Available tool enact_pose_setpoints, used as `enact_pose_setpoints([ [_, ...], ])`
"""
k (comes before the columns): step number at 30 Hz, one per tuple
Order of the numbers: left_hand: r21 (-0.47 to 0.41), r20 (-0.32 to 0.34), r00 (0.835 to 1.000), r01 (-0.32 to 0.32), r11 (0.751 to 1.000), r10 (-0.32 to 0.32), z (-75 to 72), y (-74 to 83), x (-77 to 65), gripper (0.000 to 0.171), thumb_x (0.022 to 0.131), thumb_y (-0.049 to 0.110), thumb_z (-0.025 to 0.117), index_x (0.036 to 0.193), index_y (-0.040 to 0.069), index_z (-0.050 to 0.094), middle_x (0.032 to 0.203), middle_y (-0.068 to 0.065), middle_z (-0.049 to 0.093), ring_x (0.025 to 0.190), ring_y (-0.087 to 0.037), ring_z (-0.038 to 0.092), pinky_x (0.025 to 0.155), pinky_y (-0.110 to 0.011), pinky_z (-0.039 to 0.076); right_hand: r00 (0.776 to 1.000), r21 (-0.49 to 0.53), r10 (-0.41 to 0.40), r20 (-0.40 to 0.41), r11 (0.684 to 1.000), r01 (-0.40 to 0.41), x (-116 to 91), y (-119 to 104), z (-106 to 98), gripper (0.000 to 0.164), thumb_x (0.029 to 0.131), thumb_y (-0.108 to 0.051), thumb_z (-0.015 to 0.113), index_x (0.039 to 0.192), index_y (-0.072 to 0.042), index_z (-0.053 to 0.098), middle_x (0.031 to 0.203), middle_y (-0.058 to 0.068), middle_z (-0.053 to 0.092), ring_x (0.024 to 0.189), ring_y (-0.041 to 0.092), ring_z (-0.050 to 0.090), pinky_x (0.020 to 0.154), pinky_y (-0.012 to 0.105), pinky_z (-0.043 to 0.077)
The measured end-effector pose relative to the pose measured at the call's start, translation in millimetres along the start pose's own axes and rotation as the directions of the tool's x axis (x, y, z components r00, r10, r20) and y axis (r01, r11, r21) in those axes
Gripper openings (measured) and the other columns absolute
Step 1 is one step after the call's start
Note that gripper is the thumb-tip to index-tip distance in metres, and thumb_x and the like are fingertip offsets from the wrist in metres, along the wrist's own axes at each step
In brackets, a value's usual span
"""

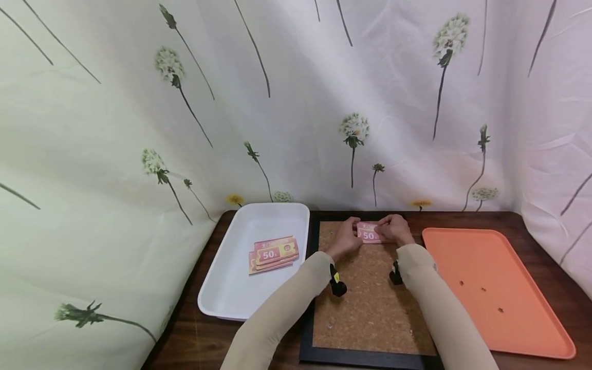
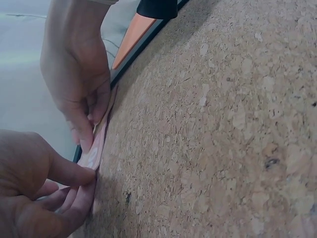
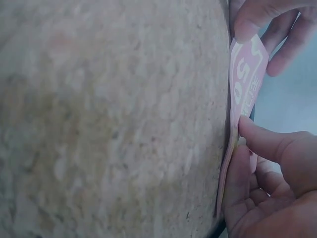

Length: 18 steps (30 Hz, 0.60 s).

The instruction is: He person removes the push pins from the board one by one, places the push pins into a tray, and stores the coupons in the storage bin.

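Observation:
A pink coupon (image 1: 368, 235) printed with a 50 lies against the top of a black-framed cork board (image 1: 358, 288). My left hand (image 1: 346, 238) pinches the coupon's left end between thumb and fingers, as the left wrist view also shows. At the coupon's middle, my right hand (image 1: 393, 229) has thumb and forefinger drawn together. A small yellowish thing (image 3: 236, 140), apparently a pin, shows between those fingertips and is mostly hidden. In the right wrist view the coupon (image 3: 245, 74) bends slightly away from the cork near the left hand (image 3: 277, 29).
Left of the board, a white tray (image 1: 222, 277) holds several pink and yellow coupons (image 1: 276, 255) in a loose pile. An orange tray (image 1: 509, 318) on the right bears a few tiny brownish pieces (image 1: 501, 310). A flower-printed curtain (image 1: 296, 128) hangs behind the dark wooden table (image 1: 199, 339).

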<state>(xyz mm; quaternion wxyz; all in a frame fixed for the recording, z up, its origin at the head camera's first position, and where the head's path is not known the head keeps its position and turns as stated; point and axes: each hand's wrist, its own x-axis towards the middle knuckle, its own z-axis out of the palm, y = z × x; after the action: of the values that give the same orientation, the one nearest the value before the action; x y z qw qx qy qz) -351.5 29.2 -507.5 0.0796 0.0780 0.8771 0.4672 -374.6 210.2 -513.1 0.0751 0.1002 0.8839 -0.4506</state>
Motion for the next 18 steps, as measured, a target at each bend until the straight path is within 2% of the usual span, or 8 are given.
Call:
enact_pose_setpoints([
  [3,-0.003,0.005,1.0,0.001,1.0,-0.001,1.1,-1.1,0.4,0.062,0.091,-0.002,0.071,0.149,0.008,0.051,0.136,-0.015,0.064,0.108,-0.021,0.065,0.1,-0.036,0.059,1.0,-0.001,0.001,0.001,1.0,-0.001,-0.2,1.0,0.1,0.026,0.096,-0.018,0.071,0.114,0.0,0.067,0.111,0.017,0.061,0.099,0.028,0.054,0.084,0.036,0.045],
  [8,0.002,-0.003,1.0,-0.004,1.0,0.004,0.8,-0.4,2.5,0.062,0.092,-0.002,0.07,0.149,0.009,0.05,0.138,-0.015,0.063,0.109,-0.022,0.065,0.102,-0.036,0.058,0.999,-0.032,-0.053,-0.012,0.998,0.053,-1.5,-0.9,-0.8,0.024,0.097,-0.018,0.07,0.112,0.001,0.069,0.109,0.018,0.063,0.097,0.028,0.054,0.078,0.032,0.043],
  [12,0.014,-0.008,1.0,0.018,1.0,-0.017,0.6,1.1,2.8,0.063,0.092,0.0,0.073,0.15,0.011,0.051,0.139,-0.013,0.063,0.111,-0.022,0.065,0.103,-0.036,0.058,0.998,-0.045,-0.066,-0.005,0.997,0.065,-2.2,-1.9,-1.5,0.025,0.098,-0.019,0.07,0.112,0.002,0.071,0.11,0.018,0.063,0.097,0.028,0.053,0.077,0.031,0.041],
  [18,0.03,-0.012,0.999,0.038,0.999,-0.038,1.1,1.5,-0.5,0.063,0.092,0.001,0.073,0.15,0.012,0.05,0.14,-0.012,0.063,0.113,-0.022,0.065,0.104,-0.036,0.058,0.997,-0.042,-0.073,0.007,0.996,0.074,-4.7,-1.1,-1.5,0.026,0.097,-0.021,0.072,0.112,0.001,0.073,0.101,0.012,0.062,0.094,0.025,0.052,0.075,0.03,0.039],
])
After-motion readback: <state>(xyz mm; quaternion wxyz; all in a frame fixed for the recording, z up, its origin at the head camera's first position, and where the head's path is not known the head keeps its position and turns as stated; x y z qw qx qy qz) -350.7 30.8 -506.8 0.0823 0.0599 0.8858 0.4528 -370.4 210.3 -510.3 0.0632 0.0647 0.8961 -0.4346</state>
